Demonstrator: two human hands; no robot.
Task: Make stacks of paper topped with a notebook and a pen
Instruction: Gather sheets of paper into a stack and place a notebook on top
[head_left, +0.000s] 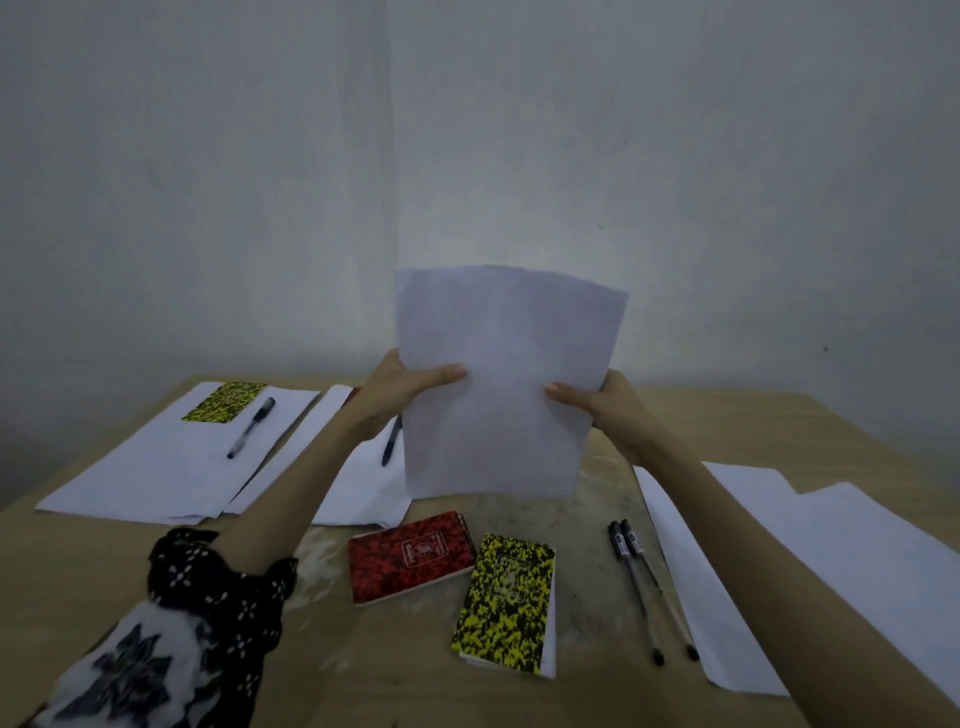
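Both hands hold a sheaf of white paper (501, 379) upright, its bottom edge resting on the table. My left hand (400, 387) grips its left edge, my right hand (602, 405) its right edge. In front of it lie a red notebook (408, 556) and a yellow notebook (506, 605). Two black pens (644, 587) lie side by side to the right. At far left a paper stack (156, 467) carries a yellow notebook (223, 402) and a pen (251, 427). A second stack (358, 488) with a pen (391, 440) sits partly behind my left arm.
Loose white sheets (810, 561) spread over the right side of the wooden table (374, 675), partly under my right arm. A grey wall (467, 156) rises directly behind the table's far edge.
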